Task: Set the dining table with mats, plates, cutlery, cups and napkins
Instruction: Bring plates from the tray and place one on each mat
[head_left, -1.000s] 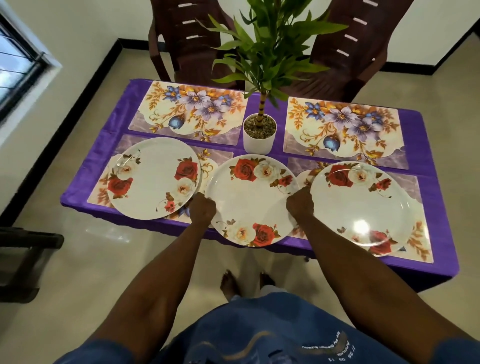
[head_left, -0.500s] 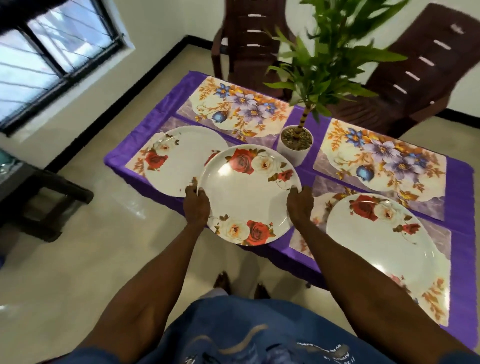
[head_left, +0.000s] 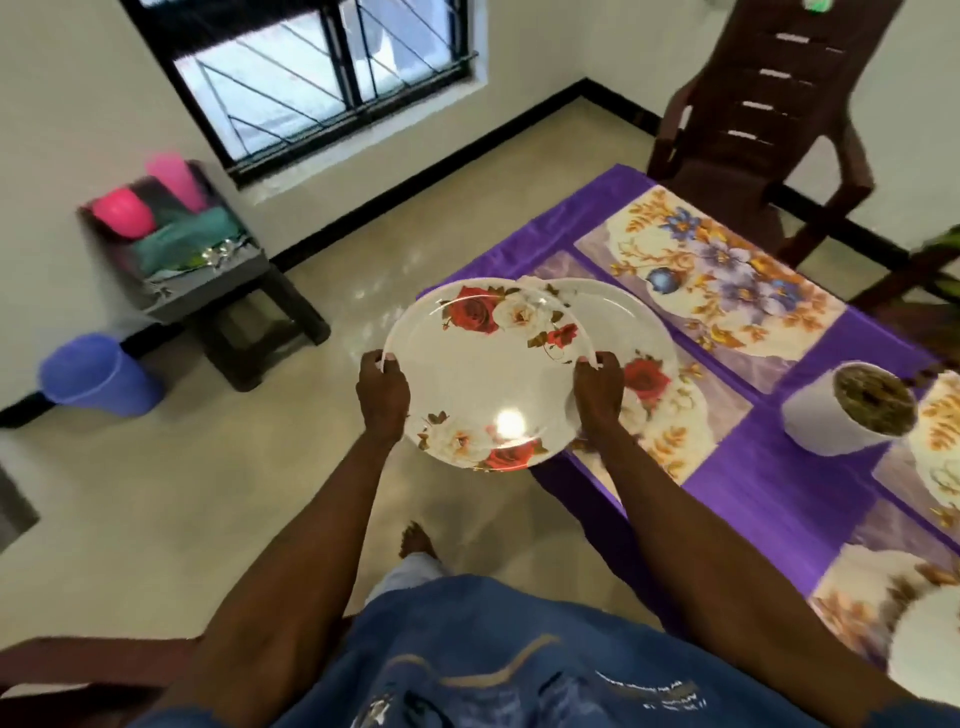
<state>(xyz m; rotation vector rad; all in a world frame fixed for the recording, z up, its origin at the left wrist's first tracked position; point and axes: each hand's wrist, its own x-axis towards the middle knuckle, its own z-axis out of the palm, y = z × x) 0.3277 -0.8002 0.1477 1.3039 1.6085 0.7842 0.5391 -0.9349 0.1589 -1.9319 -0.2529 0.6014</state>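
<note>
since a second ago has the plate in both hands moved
Yes. The held plate has come up off the table and leftward, now overlapping the plate on the mat and hanging past the table edge.

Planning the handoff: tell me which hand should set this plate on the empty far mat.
Right, probably. The right hand grips the held plate on its table side, nearer the empty mat; the left hand is over the floor.

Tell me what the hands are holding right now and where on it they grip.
A floral plate, gripped at its rim: left hand on the left edge, right hand on the right edge.
</note>
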